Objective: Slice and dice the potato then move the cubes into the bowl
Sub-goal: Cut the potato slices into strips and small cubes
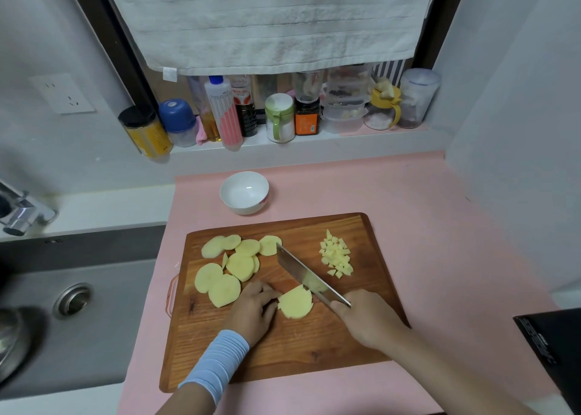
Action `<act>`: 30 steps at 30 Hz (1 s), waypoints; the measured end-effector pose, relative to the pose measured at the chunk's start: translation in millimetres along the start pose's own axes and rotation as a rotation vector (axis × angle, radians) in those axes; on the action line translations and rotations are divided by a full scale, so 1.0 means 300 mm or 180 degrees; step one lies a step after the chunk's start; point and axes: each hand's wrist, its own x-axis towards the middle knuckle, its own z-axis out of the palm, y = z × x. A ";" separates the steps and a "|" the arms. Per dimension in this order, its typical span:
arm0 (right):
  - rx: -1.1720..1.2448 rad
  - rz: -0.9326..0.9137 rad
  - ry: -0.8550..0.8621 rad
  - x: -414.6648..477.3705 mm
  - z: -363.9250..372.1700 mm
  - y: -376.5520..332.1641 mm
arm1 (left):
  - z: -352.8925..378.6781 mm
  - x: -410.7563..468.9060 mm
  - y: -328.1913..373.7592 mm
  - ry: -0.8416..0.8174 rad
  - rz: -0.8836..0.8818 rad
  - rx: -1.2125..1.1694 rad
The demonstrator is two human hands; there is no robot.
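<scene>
- Gripping the knife point(301, 274) by its handle, the right hand point(367, 318) has its fingers wrapped tight round it, at about 4 o'clock on the board point(283, 351).
- The blade runs from that hand toward 11 o'clock, tilted, with its edge down at the 2 o'clock side of the front slice point(295, 303).
- The front slice lies flat near the board's middle, between the two hands.
- The left hand point(256, 312) sits at the slice's 9 o'clock side with fingers curled, their tips holding its edge down; a pale blue sleeve covers the wrist.
- The other slices point(232, 266) lie overlapping in a loose heap at 10 o'clock on the board, just beside the left hand.
- The cubes point(335, 255) form a small pile at 2 o'clock on the board, past the blade and apart from it.
- The bowl point(245, 207) stands upright off the board at 12 o'clock, near its far edge, with nothing in it.
- Board and bowl rest on a pink mat point(424, 226).
- A sink point(94, 336) lies at 9 o'clock, and jars point(279, 115) line the sill at 12 o'clock under a hanging towel point(270, 21).
</scene>
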 end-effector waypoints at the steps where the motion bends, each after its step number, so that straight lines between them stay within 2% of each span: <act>1: 0.0008 0.0005 -0.0009 0.002 -0.001 0.000 | 0.001 -0.006 0.008 0.0033 -0.0068 -0.0022; 7: -0.0011 -0.0004 -0.0089 0.010 -0.017 -0.002 | -0.006 0.038 0.043 -0.0197 -0.0363 -0.0196; 10: -0.0042 0.0007 -0.0084 0.015 -0.019 0.000 | -0.014 0.073 0.038 -0.0218 -0.0828 -0.0239; 14: -0.0053 0.0013 -0.0070 0.018 -0.014 0.008 | -0.013 0.097 0.050 -0.0466 -0.0777 -0.0010; 19: -0.0056 0.0012 -0.0024 0.022 -0.008 0.014 | -0.019 0.131 0.061 -0.0482 -0.0934 0.0131; 23: -0.0121 -0.0011 0.0024 0.022 -0.010 0.016 | -0.025 0.134 0.076 -0.0211 -0.1017 0.0145; 30: -0.0240 -0.0029 0.0047 0.013 -0.026 0.013 | -0.025 0.111 0.065 -0.0325 -0.0437 -0.0093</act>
